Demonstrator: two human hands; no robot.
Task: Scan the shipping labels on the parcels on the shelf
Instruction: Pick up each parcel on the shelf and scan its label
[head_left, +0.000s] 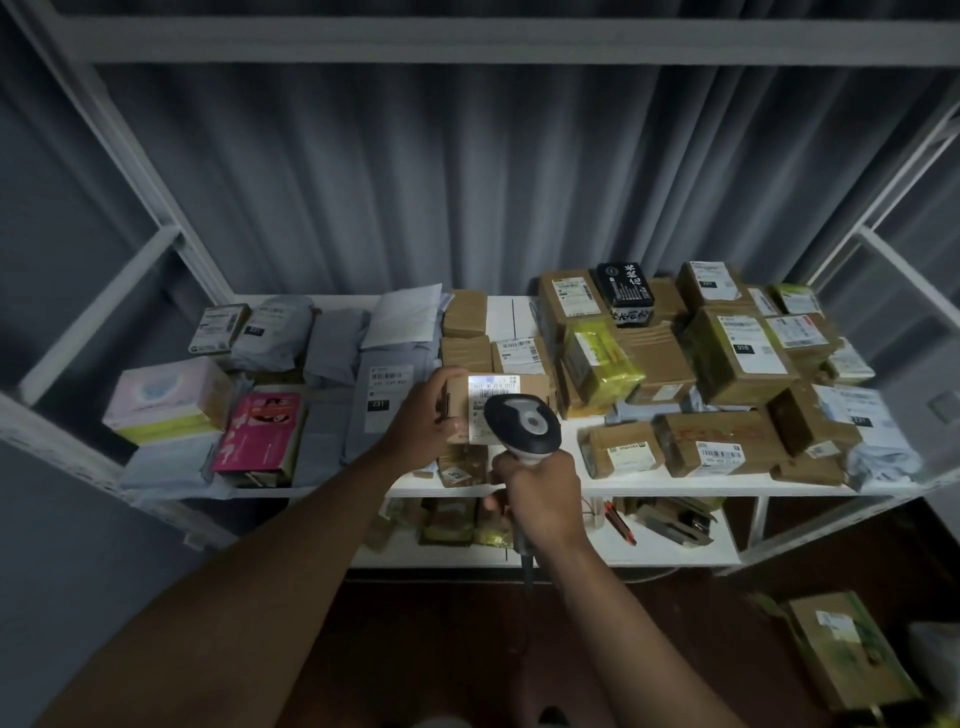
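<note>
Two hands mid-shelf: left (423, 415) gripping small brown parcel (498, 410), right (540, 499) clutching scanner (522, 423) just before its label (491, 400).

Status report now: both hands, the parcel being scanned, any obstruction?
Left hand grips small cardboard parcel. Right hand holds barcode scanner, aimed at lit shipping label. Scanner head covers part of the label; nothing else in between.

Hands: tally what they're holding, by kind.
barcode scanner: 1, gripped by the right hand
cardboard parcel: 1, held by the left hand
Total: 2
</note>
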